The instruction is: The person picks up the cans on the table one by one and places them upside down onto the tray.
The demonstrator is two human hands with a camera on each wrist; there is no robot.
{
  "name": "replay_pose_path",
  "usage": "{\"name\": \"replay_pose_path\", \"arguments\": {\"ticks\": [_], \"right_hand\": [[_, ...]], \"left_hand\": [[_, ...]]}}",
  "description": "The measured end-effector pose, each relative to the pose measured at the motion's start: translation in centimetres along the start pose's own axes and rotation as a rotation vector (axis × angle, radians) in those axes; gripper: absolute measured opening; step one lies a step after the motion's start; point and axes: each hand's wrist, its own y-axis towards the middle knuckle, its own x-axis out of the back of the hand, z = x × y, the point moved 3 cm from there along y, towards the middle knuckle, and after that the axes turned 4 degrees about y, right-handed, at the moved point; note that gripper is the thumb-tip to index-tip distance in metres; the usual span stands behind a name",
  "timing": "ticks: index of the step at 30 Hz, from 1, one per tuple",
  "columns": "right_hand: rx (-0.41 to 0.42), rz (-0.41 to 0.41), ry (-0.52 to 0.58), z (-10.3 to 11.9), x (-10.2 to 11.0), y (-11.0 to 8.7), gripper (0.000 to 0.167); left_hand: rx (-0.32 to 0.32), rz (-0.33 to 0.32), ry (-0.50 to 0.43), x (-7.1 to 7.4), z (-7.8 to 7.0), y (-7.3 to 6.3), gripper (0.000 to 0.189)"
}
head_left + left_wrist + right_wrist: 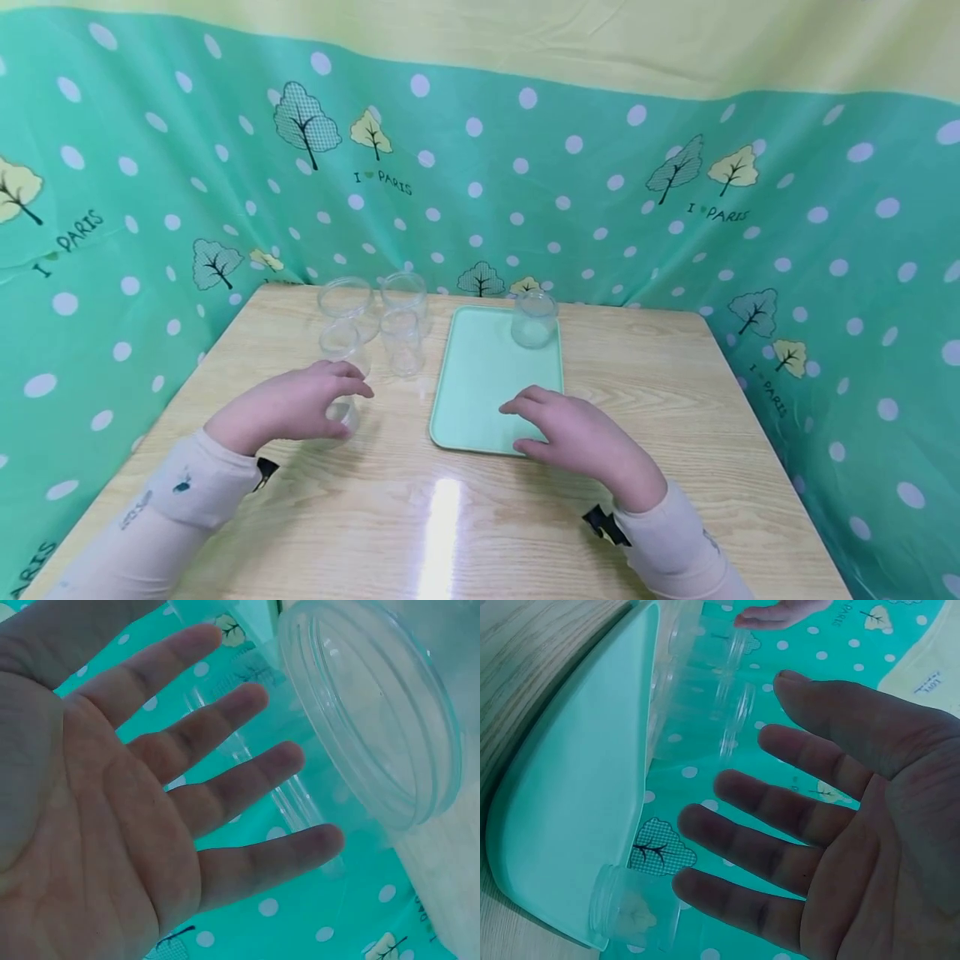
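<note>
My left hand (303, 404) is at the left of the table, its thumb and fingers parted beside a small clear jar (342, 414). The left wrist view shows the fingers loosely extended, with a clear threaded-rim jar (442, 750) in front of them; whether they touch it I cannot tell. My right hand (573, 433) hovers over the near right part of a light green tray (487, 383), fingers spread and holding nothing. A clear jar (535, 321) stands on the tray's far right corner; in the right wrist view that jar (634, 907) lies beyond the fingertips.
Several clear jars stand left of the tray: a wide one (347, 298), a tall one (405, 292), a narrow one (402, 342) and another (341, 340) behind my left hand. A green dotted curtain (480, 167) borders the wooden table (360, 517) at the back and sides.
</note>
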Motion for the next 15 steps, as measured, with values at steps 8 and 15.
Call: {"name": "replay_pose_path", "arguments": {"ticks": [8,15], "right_hand": [[-0.006,0.032,0.004,-0.13,-0.35,-0.03,0.042],[-0.014,0.048,0.015,-0.30,-0.39,-0.01,0.042]], "left_hand": [[0.003,0.037,-0.016,-0.20,0.05,-0.02,0.053],[-0.027,0.035,-0.003,-0.23,-0.14,-0.06,0.054]]}}
